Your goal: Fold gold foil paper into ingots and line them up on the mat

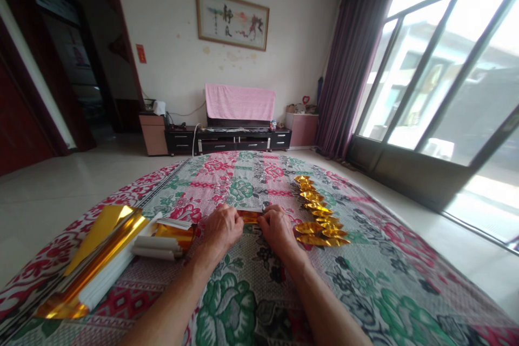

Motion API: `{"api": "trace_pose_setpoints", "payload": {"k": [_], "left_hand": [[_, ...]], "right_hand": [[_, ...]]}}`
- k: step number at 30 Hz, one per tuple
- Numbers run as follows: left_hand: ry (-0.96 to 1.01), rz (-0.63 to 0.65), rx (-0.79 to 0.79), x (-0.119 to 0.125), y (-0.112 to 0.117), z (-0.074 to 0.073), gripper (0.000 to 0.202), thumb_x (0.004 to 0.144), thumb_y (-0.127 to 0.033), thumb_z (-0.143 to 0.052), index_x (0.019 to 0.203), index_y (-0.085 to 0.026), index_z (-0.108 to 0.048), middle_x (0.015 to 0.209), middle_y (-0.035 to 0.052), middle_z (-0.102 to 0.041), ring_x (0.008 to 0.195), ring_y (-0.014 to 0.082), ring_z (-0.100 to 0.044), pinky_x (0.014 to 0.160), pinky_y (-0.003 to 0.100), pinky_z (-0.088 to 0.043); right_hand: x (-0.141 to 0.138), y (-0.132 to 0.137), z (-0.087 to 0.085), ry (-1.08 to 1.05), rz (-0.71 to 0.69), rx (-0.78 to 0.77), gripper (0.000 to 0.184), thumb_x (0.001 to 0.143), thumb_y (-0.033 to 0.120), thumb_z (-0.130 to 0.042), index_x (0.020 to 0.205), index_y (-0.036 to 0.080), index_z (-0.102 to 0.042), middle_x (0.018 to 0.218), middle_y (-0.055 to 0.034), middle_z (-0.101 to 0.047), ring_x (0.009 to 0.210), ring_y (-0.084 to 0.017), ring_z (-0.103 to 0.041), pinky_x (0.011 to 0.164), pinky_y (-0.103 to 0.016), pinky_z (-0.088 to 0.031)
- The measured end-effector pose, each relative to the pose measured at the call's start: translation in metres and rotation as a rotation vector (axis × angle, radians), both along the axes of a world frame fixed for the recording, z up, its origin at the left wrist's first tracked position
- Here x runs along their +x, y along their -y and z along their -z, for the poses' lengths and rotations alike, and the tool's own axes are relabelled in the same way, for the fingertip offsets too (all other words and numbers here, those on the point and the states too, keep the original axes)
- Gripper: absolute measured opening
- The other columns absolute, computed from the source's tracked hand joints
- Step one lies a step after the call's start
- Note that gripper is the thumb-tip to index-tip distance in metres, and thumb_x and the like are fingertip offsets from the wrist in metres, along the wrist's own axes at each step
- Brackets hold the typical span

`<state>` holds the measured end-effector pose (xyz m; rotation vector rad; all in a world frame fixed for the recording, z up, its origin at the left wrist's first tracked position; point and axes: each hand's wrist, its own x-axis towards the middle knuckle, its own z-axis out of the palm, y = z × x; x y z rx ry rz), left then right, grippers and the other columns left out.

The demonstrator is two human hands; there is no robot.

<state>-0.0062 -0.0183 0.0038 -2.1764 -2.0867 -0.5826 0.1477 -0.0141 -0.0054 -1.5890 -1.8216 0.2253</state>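
On the flowered cloth point(243, 303), head view, one frame.

Count: one small gold strip point(249, 217) between the hands; one curved row of folded gold pieces point(318, 216), roughly nine, overlap prevents an exact count; one slanting stack of gold sheets point(101, 248) at far left; two white rolls point(156, 247) beside the stack; one loose gold sheet point(177, 233) just past the rolls.

Left hand point(222, 228): fingers curled down, closed on the strip's left end, knuckles up. Right hand point(278, 227): likewise curled, closed on the strip's right end. The hands are near each other, with the strip pressed against the cloth. The folded row lies just beside the right hand, on its outer side.
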Motion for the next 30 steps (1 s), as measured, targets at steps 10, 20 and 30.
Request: {"api": "trace_pose_setpoints", "payload": {"k": [10, 20, 30], "left_hand": [[0.000, 0.001, 0.023, -0.0003, -0.0003, 0.0034, 0.017, 0.079, -0.027, -0.045, 0.071, -0.018, -0.057, 0.080, 0.0044, -0.059, 0.076, 0.0158, -0.056, 0.068, 0.026, -0.038], [0.064, 0.023, 0.029, -0.0009, 0.0033, 0.0012, 0.008, 0.078, -0.024, -0.049, 0.080, -0.018, -0.053, 0.082, 0.0042, -0.059, 0.084, 0.0158, -0.055, 0.075, 0.025, -0.037], [0.069, 0.014, 0.028, -0.0017, 0.0029, 0.0017, 0.008, 0.078, -0.025, -0.050, 0.075, -0.019, -0.053, 0.081, 0.0029, -0.059, 0.079, 0.0144, -0.054, 0.071, 0.024, -0.037]], "right_hand": [[0.0014, -0.0042, 0.0022, 0.000, 0.001, -0.022, 0.019, 0.074, 0.022, -0.055, 0.062, 0.016, -0.069, 0.098, -0.0085, -0.063, 0.086, -0.017, -0.058, 0.080, -0.026, -0.041], [-0.0001, -0.0034, 0.0025, -0.021, 0.019, 0.000, 0.017, 0.073, 0.021, -0.056, 0.059, 0.016, -0.063, 0.096, -0.0078, -0.062, 0.086, -0.016, -0.056, 0.079, -0.025, -0.040], [-0.0008, 0.0016, -0.0012, -0.020, 0.036, -0.002, 0.011, 0.073, 0.021, -0.055, 0.063, 0.017, -0.058, 0.085, -0.0059, -0.059, 0.081, -0.016, -0.054, 0.072, -0.024, -0.038]]}}
